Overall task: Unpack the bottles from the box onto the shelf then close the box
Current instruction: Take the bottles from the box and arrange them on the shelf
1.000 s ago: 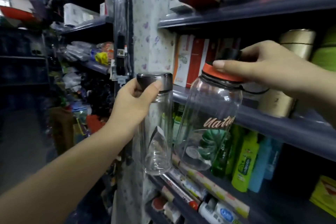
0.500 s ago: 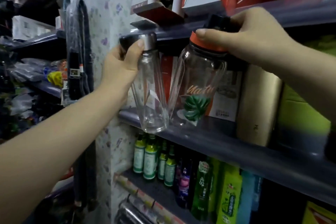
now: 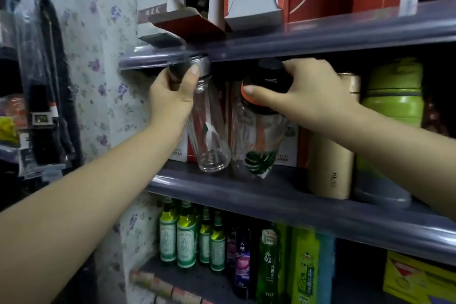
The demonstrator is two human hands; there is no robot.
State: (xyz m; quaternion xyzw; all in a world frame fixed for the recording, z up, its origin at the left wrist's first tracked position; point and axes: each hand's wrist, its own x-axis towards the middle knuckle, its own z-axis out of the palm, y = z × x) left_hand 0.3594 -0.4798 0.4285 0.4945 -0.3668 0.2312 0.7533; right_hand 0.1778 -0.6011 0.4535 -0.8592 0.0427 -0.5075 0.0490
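Between the upper and middle shelf boards, both hands now hold their bottles inside the shelf bay, where a second ago they hung out in front of the shelving, lower down. The left hand (image 3: 172, 96) grips the steel-capped clear glass bottle (image 3: 209, 131) round its cap and neck, thumb across the front. The right hand (image 3: 303, 99) clasps the black lid of the leaf-print bottle (image 3: 256, 140), thumb on its orange ring. Both bottles tilt, bases angled toward the middle shelf (image 3: 246, 195); whether either base touches the board I cannot tell. They sit just beside each other, left of the gold flask (image 3: 330, 145) and the green flask (image 3: 392, 106).

By my reading, the placing step is nearly done: setting them upright and letting go remains, and the box, out of view, is yet to be closed.

Counted: two bottles in hand, one gold flask, one green flask, and on the lower shelf at least four green-labelled glass bottles (image 3: 187, 237) in the front row, with more packages beside them.
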